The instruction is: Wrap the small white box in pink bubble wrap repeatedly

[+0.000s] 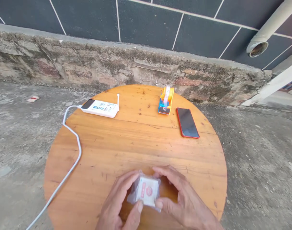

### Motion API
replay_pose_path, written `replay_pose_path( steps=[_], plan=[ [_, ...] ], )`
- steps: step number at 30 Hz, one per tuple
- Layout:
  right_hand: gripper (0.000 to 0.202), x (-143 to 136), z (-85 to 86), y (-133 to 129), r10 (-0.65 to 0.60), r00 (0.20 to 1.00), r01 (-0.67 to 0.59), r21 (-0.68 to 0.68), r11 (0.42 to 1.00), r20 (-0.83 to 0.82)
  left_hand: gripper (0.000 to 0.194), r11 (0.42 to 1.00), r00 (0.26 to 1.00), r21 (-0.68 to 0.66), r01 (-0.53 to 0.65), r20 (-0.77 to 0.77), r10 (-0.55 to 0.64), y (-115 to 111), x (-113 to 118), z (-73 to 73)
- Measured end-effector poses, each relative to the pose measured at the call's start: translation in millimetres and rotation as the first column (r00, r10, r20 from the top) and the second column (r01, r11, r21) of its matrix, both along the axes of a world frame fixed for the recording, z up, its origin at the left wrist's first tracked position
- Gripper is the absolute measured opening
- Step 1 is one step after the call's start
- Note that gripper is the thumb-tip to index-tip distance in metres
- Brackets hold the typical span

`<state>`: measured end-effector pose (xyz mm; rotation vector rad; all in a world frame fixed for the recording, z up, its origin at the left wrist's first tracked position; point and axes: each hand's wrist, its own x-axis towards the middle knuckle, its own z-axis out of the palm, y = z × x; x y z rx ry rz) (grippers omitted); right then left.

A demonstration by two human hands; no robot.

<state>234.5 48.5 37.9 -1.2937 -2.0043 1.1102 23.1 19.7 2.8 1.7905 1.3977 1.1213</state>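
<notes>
Near the front of the round wooden table, a small square white box (148, 191) with red print sits in loose clear plastic wrap. My left hand (118, 202) grips its left side, thumb at the lower corner and fingers at the upper left of the wrap. On the other side, my right hand (183, 196) curls around the box, with the thumb on the lower right corner and the fingertips near the upper right corner. The underside of the box is hidden.
The wooden table (100, 150) bears a white power bank (101, 108) with a white cable (79, 148), a yellow-and-blue tape dispenser (166, 100) and a red-edged phone (188, 123). Behind stands a stone-based wall (88, 64) with a drainpipe (268, 30). A small packet (33, 99) lies on the ground.
</notes>
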Motion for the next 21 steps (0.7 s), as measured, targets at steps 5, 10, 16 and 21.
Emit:
replay_pose_path(
  steps=[5,10,16,21],
  plan=[
    [0.068,-3,2.7,-2,0.020,0.998,-0.024,0.067,0.997,0.064,0.045,0.998,0.998,0.038,0.058,-0.030,-0.057,2,-3,-2.1],
    [0.078,-9,1.3,-14,-0.047,0.968,0.015,0.134,0.991,0.245,0.041,0.994,0.994,0.031,0.103,0.025,-0.104,3,-2,3.3],
    [0.065,-16,-1.9,-17,-0.101,0.954,0.032,0.238,0.971,0.284,0.040,0.991,0.987,0.024,0.129,0.098,-0.130,1,-1,8.6],
    [0.069,-18,-4.5,-18,-0.122,0.948,0.046,0.250,0.967,0.296,0.040,0.992,0.981,0.018,0.124,0.146,-0.125,1,-3,9.2]
  ],
)
